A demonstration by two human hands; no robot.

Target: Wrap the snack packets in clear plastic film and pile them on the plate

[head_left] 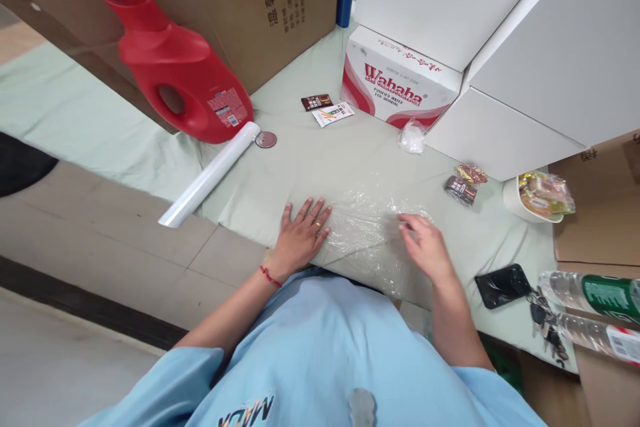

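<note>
A thin, crinkled sheet of clear plastic wrap (363, 230) lies on the pale green cloth, reaching toward my body at the table's front edge. My left hand (303, 233) rests flat at its left side, fingers spread, with a ring and a red wrist string. On the right, my right hand (424, 243) is slightly blurred, its fingers drawn together with the thumb at the wrap's right part; it appears to pinch the film. To the left, a long white roll (210, 177) lies slanted beside a small round disc (266, 139).
A red detergent jug (185, 80) stands at the left before a cardboard box (215, 7). Behind are snack packets (333, 113), a Wahaha carton (395, 83) and crumpled plastic (413, 137). Rightward lie wrapped snacks (461, 191), a white bowl (515, 200), phone (503, 285), keys (545, 320) and bottles (600, 293).
</note>
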